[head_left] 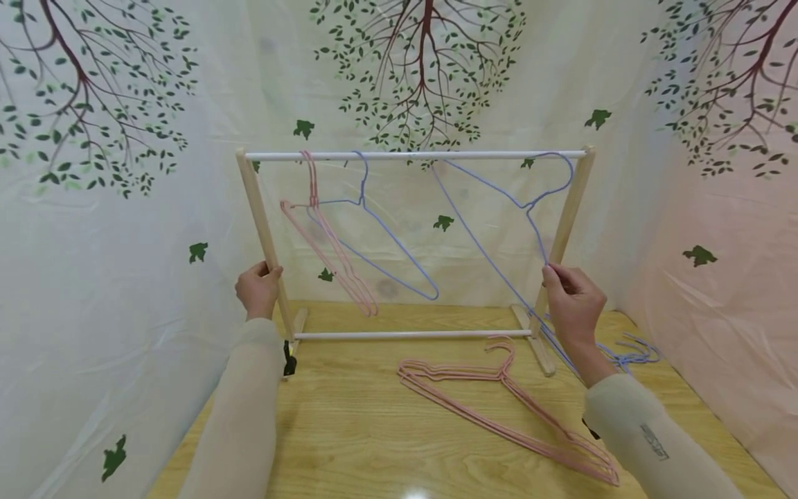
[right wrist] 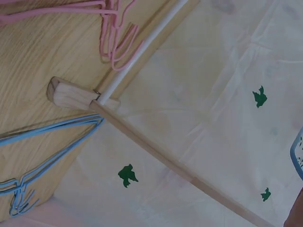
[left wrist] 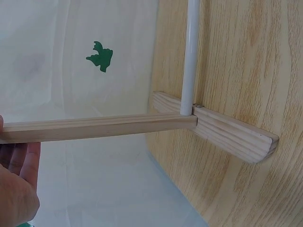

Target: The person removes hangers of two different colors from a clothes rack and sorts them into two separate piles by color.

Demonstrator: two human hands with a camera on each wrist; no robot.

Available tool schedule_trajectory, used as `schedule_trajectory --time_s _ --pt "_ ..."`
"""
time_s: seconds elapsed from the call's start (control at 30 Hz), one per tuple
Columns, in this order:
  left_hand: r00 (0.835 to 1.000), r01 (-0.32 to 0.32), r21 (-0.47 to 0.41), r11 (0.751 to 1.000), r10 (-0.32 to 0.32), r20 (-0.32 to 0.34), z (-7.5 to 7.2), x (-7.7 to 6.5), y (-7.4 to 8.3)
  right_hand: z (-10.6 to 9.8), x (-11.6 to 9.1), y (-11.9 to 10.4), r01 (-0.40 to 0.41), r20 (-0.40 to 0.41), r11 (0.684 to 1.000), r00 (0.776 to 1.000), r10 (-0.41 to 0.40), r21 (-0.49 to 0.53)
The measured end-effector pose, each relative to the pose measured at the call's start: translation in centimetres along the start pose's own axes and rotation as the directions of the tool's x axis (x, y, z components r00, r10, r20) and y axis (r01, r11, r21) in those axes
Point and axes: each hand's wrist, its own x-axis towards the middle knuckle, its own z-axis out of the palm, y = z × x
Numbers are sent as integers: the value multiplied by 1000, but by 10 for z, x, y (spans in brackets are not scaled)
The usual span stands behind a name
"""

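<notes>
Pink hangers [head_left: 502,375] lie toward the tabletop's [head_left: 349,423] right edge; your left hand [head_left: 258,290] grips a post [head_left: 257,208], right hand [head_left: 573,305] a blue hanger [head_left: 526,206] whose tilt risks slipping.

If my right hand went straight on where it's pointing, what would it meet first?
Beyond the blue hanger your right hand pinches, probably the right wooden post, though depth is unclear here.

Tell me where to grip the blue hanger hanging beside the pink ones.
Best, I'd judge, by the neck of the blue hanger, from the front right: wires meet there, its hook loops over the top bar, and pink hangers crowd its left side.
</notes>
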Motion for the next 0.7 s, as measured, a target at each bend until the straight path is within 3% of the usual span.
schedule_trajectory --time_s 0.3,0.7 --pt "1000 12 -9 1000 -12 -1 1 2 -1 -26 -15 13 66 -45 998 997 -67 -24" --pt "1000 16 -1 1000 -16 13 -1 1 0 -64 -32 24 17 -153 999 988 -22 -34"
